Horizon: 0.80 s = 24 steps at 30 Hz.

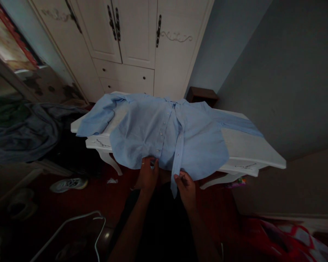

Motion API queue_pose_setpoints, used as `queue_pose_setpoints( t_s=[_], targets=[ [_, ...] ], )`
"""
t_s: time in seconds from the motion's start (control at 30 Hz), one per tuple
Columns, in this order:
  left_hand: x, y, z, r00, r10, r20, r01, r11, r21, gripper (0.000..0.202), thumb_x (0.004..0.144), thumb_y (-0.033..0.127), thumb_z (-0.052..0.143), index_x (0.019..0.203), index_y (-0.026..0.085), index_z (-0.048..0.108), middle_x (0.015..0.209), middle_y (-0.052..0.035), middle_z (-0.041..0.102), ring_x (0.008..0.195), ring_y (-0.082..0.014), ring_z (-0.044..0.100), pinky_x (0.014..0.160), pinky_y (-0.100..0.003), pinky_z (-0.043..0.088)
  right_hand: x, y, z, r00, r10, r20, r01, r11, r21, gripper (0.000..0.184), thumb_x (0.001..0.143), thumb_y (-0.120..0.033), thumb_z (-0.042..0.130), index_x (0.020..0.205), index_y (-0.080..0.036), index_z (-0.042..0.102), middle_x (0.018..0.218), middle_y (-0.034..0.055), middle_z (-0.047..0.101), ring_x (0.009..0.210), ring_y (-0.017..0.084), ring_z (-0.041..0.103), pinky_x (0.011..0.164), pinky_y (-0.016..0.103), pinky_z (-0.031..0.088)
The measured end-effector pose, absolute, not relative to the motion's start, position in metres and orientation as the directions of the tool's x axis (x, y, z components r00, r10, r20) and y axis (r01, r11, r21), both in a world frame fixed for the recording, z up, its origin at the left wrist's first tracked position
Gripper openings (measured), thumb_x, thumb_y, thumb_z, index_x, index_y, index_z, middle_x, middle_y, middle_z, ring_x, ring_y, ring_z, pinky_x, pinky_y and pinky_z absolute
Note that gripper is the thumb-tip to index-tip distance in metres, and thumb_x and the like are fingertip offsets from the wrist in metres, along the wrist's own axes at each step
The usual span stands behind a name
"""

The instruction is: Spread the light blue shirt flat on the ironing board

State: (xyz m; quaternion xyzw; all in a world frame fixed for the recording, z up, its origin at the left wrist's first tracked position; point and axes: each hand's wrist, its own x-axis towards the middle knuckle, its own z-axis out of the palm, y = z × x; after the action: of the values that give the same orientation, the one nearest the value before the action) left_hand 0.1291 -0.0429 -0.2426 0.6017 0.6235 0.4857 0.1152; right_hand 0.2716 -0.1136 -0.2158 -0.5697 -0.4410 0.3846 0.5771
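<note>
Head view: the light-blue woven button-front shirt (142, 127) lies front-up on the white painted table (248, 149). Its long axis runs from the collar, toward the cream wardrobe (136, 40), to the hem overhanging the near edge. The left hand (149, 176) pinches the buttoned edge and the right hand (186, 187) pinches the hanging placket. Both are equally near, with the shirt directly beyond the fingers.
</note>
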Motion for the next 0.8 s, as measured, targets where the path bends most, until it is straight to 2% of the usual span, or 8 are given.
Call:
queue_pose_setpoints(
  t_s=[0.07,0.13,0.3,0.53,0.67,0.8],
  targets=[
    [0.129,-0.043,-0.241,-0.267,0.868,0.417,0.657,-0.152,0.738,0.039,0.088,0.048,0.058,0.109,0.015,0.059,0.104,-0.011,0.062,0.076,-0.0179,0.06,0.072,-0.032,0.049,0.271,-0.113,-0.214,0.314,0.948,0.06,0.05,0.047,-0.998,0.029,0.08,-0.044,0.066,0.082,-0.015,0.065,0.068,0.0001,0.056,0.061,0.012,0.049,0.057,0.023,0.041],
    [0.129,-0.039,-0.24,-0.259,0.88,0.398,0.687,-0.122,0.716,0.044,0.085,0.05,0.061,0.111,0.015,0.059,0.106,-0.0115,0.062,0.076,-0.019,0.061,0.07,-0.033,0.049,0.27,-0.112,-0.212,0.306,0.951,0.052,0.047,0.04,-0.998,0.029,0.081,-0.044,0.065,0.084,-0.015,0.066,0.068,0.0004,0.056,0.061,0.012,0.049,0.057,0.023,0.04],
    [0.13,-0.028,-0.241,-0.255,0.886,0.387,0.72,-0.093,0.688,0.027,0.092,0.041,0.053,0.097,0.017,0.065,0.096,-0.0081,0.064,0.077,-0.0194,0.061,0.071,-0.032,0.047,0.269,-0.11,-0.212,0.289,0.955,0.069,0.056,0.055,-0.997,0.03,0.082,-0.044,0.064,0.082,-0.015,0.065,0.07,0.0005,0.056,0.062,0.012,0.048,0.057,0.022,0.04],
    [0.132,-0.027,-0.245,-0.236,0.854,0.464,0.672,-0.201,0.713,0.027,0.094,0.035,0.049,0.101,0.016,0.067,0.095,-0.0092,0.067,0.083,-0.0186,0.062,0.077,-0.031,0.048,0.27,-0.108,-0.219,0.3,0.951,0.079,0.061,0.063,-0.996,0.029,0.083,-0.044,0.063,0.08,-0.015,0.064,0.07,-0.0001,0.053,0.063,0.011,0.047,0.058,0.022,0.039],
    [0.133,-0.023,-0.244,-0.245,0.85,0.466,0.667,-0.201,0.718,0.023,0.091,0.033,0.054,0.093,0.016,0.069,0.088,-0.0078,0.068,0.075,-0.0174,0.061,0.072,-0.031,0.047,0.27,-0.109,-0.217,0.296,0.953,0.058,0.049,0.046,-0.998,0.029,0.084,-0.044,0.062,0.08,-0.015,0.064,0.07,-0.0004,0.051,0.063,0.011,0.045,0.058,0.022,0.039],
    [0.131,-0.026,-0.238,-0.266,0.832,0.487,0.581,-0.265,0.77,0.013,0.083,0.027,0.06,0.084,0.016,0.067,0.077,-0.0037,0.064,0.068,-0.0141,0.059,0.068,-0.027,0.047,0.271,-0.109,-0.217,0.318,0.947,0.036,0.027,0.028,-0.999,0.03,0.084,-0.045,0.062,0.081,-0.015,0.064,0.068,-0.0009,0.05,0.062,0.011,0.044,0.057,0.022,0.038]
  ],
)
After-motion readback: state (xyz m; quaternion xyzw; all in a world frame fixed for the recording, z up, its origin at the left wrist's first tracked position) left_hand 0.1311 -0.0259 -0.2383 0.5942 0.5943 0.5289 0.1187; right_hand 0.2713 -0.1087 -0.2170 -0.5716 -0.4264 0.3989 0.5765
